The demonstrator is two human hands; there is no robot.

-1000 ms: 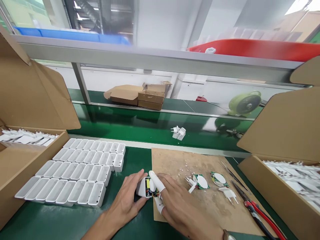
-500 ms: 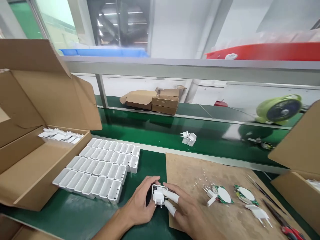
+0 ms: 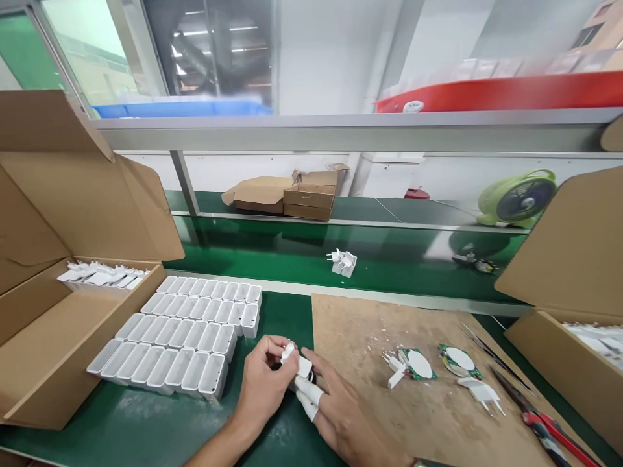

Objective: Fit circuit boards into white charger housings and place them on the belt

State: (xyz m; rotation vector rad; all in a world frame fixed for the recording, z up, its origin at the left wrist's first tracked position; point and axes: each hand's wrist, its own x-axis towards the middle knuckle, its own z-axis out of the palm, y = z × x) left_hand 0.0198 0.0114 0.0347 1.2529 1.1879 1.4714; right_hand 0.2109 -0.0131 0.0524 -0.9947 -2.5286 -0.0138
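- Gripping a small white plug unit [image 3: 304, 367] at its upper left, the left hand [image 3: 265, 379] has its thumb and fingers drawn close together.
- The right hand [image 3: 346, 420] holds the same unit from the lower right, its fingers narrow around it; white covers [image 3: 308, 393] sleeve two of them. Much of the unit is hidden by the hands.
- The unit is above the green desk [image 3: 146, 421], just left of a brown board [image 3: 355, 337].
- On the board lie two green circuit boards, the left one [image 3: 419, 364] near a white plug piece [image 3: 396, 374], the right one [image 3: 459, 358] just above another plug piece [image 3: 481, 393].
- Farther right, slim dark tweezers [image 3: 494, 355] lie near a red-and-black handled tool [image 3: 540, 425].
- Left of the hands stand four rows of open white housings [image 3: 163, 368], beside an open cardboard box [image 3: 109, 334] containing white parts [image 3: 104, 275].
- At the far right, a second cardboard box [image 3: 555, 353] holds more white parts [image 3: 601, 340].
- Beyond the board, white plug pieces [image 3: 343, 263] sit on a green strip [image 3: 272, 259].
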